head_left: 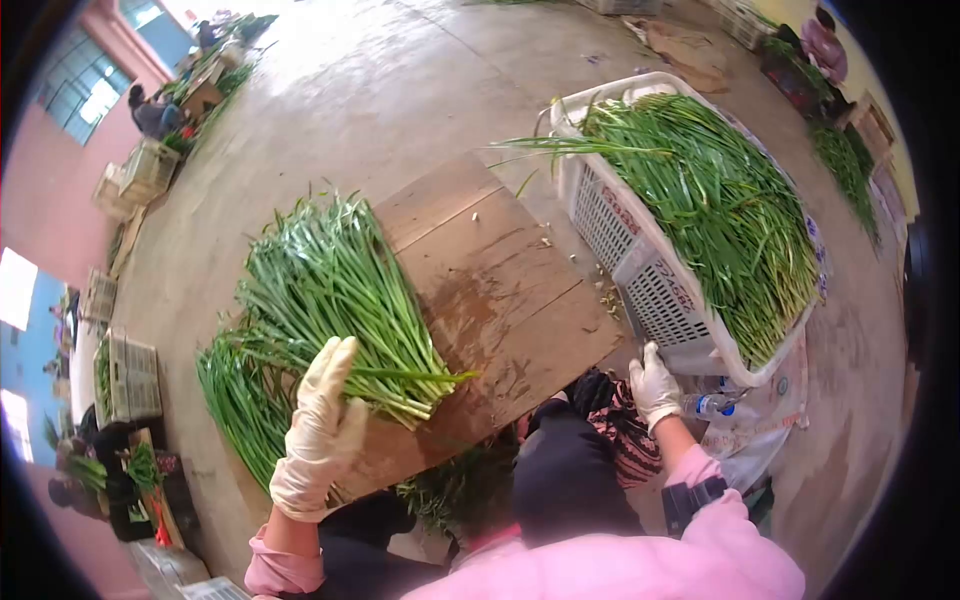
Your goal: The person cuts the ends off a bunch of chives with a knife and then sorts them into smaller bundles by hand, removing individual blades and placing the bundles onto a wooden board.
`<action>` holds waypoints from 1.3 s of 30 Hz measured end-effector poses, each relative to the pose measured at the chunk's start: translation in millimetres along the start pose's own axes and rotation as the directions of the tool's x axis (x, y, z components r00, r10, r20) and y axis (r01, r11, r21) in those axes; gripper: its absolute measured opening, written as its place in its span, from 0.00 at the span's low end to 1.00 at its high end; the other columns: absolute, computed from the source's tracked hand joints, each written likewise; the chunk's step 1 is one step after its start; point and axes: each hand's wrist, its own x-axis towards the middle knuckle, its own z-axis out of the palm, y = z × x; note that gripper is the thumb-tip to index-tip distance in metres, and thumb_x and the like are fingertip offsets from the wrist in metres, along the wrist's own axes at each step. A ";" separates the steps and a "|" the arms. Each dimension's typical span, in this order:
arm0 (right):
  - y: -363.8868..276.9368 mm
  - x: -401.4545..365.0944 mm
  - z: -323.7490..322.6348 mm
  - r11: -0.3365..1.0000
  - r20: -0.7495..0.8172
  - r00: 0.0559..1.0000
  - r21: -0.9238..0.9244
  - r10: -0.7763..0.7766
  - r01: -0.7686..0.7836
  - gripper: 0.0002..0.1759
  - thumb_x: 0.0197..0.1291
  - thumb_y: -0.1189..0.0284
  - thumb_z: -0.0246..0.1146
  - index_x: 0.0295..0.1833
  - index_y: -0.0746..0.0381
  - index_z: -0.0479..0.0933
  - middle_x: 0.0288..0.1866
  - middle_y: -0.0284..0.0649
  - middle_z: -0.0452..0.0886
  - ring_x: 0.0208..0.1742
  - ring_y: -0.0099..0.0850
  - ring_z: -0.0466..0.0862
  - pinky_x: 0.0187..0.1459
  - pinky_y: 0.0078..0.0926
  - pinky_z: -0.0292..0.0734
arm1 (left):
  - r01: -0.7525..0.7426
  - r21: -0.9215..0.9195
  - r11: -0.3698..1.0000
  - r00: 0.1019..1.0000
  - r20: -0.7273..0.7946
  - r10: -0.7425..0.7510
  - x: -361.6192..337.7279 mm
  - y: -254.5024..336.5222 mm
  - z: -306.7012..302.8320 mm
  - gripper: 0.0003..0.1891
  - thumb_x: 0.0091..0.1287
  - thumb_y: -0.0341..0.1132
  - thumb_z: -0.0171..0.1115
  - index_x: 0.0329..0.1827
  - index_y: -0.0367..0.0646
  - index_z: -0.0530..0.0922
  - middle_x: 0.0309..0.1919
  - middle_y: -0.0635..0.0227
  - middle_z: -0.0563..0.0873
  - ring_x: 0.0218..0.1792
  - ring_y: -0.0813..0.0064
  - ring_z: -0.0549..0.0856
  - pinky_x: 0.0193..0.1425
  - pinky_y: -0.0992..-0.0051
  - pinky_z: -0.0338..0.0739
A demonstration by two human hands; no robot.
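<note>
My left hand, in a pale glove, is open, with its fingers stretched against the near edge of a bundle of long green stalks. This bundle lies on a brown board, its pale cut ends towards me. More green stalks lie at its left. My right hand, also gloved, is beside the lower corner of a white crate and holds nothing visible; its fingers are apart. Green stalks fill the crate.
A plastic bottle and a printed white sack lie right of my right hand. Small pale scraps are scattered between board and crate. People sit farther off at both sides, among other crates and greens.
</note>
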 end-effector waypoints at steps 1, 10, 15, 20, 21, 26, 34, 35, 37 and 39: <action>22.2 -3.4 27.0 0.997 -0.015 0.999 -0.059 -0.047 0.046 0.34 0.73 0.57 0.53 0.76 0.67 0.61 0.57 0.61 0.82 0.53 0.59 0.84 0.53 0.52 0.80 | 0.127 -0.113 0.985 0.989 -0.063 -0.135 -13.7 -22.8 10.1 0.32 0.64 0.13 0.52 0.74 0.38 0.70 0.68 0.52 0.76 0.70 0.60 0.76 0.74 0.69 0.69; 23.2 13.5 -2.6 0.941 0.267 0.953 -0.336 0.146 -0.050 0.20 0.63 0.63 0.65 0.58 0.59 0.80 0.55 0.51 0.85 0.57 0.50 0.84 0.56 0.49 0.80 | 0.466 -0.674 0.573 0.729 -0.073 -0.680 -87.3 -75.6 34.2 0.16 0.73 0.25 0.57 0.62 0.38 0.77 0.50 0.69 0.83 0.49 0.81 0.80 0.57 0.79 0.75; -88.7 36.0 -111.4 0.878 -0.380 0.869 0.228 -0.317 0.420 0.19 0.71 0.69 0.61 0.65 0.62 0.79 0.56 0.47 0.85 0.55 0.41 0.84 0.58 0.38 0.78 | 0.588 -0.786 0.189 0.581 0.248 -0.775 -96.7 -58.4 45.6 0.14 0.74 0.39 0.64 0.56 0.41 0.76 0.45 0.66 0.84 0.39 0.75 0.84 0.46 0.74 0.81; -234.4 30.5 -130.9 0.378 0.302 0.712 0.924 -0.634 -0.055 0.18 0.70 0.71 0.63 0.63 0.63 0.79 0.53 0.37 0.84 0.50 0.24 0.83 0.51 0.21 0.78 | 0.419 -0.860 -0.290 0.579 0.499 -0.644 -89.8 -72.3 77.2 0.14 0.75 0.44 0.64 0.51 0.42 0.76 0.40 0.65 0.84 0.38 0.68 0.86 0.46 0.66 0.86; -254.9 32.3 -123.8 0.417 0.298 0.627 0.908 -0.720 0.046 0.15 0.69 0.71 0.64 0.58 0.63 0.82 0.50 0.37 0.85 0.47 0.23 0.83 0.49 0.22 0.78 | 0.401 -0.861 -0.313 0.566 0.502 -0.654 -82.0 -65.9 78.4 0.14 0.75 0.44 0.63 0.51 0.42 0.77 0.40 0.65 0.83 0.38 0.68 0.86 0.47 0.65 0.86; -334.5 62.3 -47.2 0.843 0.658 0.567 0.523 -0.495 0.128 0.28 0.60 0.50 0.70 0.50 0.66 0.81 0.38 0.39 0.83 0.36 0.27 0.79 0.38 0.31 0.73 | 0.320 -0.888 -0.330 0.580 0.459 -0.673 -65.4 -56.7 85.2 0.20 0.76 0.49 0.63 0.57 0.42 0.78 0.42 0.65 0.83 0.41 0.67 0.86 0.50 0.61 0.87; -346.8 27.8 -2.7 0.511 0.576 0.548 0.810 -0.606 -0.286 0.23 0.57 0.70 0.76 0.56 0.67 0.82 0.47 0.42 0.88 0.43 0.29 0.86 0.44 0.31 0.81 | 0.294 -0.884 -0.363 0.708 0.457 -0.538 -41.1 -45.9 83.0 0.29 0.72 0.56 0.64 0.62 0.38 0.77 0.55 0.59 0.86 0.54 0.64 0.88 0.56 0.59 0.87; -347.9 25.6 0.0 0.470 0.567 0.562 0.821 -0.602 -0.325 0.22 0.57 0.70 0.76 0.55 0.67 0.83 0.47 0.42 0.88 0.43 0.29 0.86 0.44 0.31 0.81 | 0.295 -0.880 -0.371 0.707 0.463 -0.536 -39.7 -45.9 82.6 0.30 0.72 0.56 0.65 0.63 0.39 0.77 0.55 0.60 0.86 0.53 0.65 0.88 0.55 0.60 0.87; -355.9 3.8 -26.6 0.519 0.660 0.515 0.750 -0.547 -0.410 0.18 0.59 0.69 0.75 0.52 0.65 0.85 0.47 0.38 0.89 0.44 0.26 0.86 0.47 0.27 0.80 | 0.300 -0.872 -0.387 0.699 0.477 -0.533 -39.3 -40.1 77.0 0.31 0.70 0.58 0.65 0.63 0.40 0.77 0.54 0.61 0.87 0.51 0.66 0.88 0.53 0.61 0.87; -358.2 -10.2 -29.3 0.568 0.730 0.495 0.681 -0.472 -0.463 0.17 0.60 0.68 0.74 0.52 0.64 0.85 0.47 0.36 0.89 0.44 0.25 0.85 0.47 0.25 0.79 | 0.293 -0.875 -0.386 0.660 0.477 -0.581 -46.6 -26.6 62.9 0.29 0.69 0.56 0.69 0.62 0.43 0.78 0.49 0.64 0.88 0.44 0.68 0.89 0.48 0.63 0.87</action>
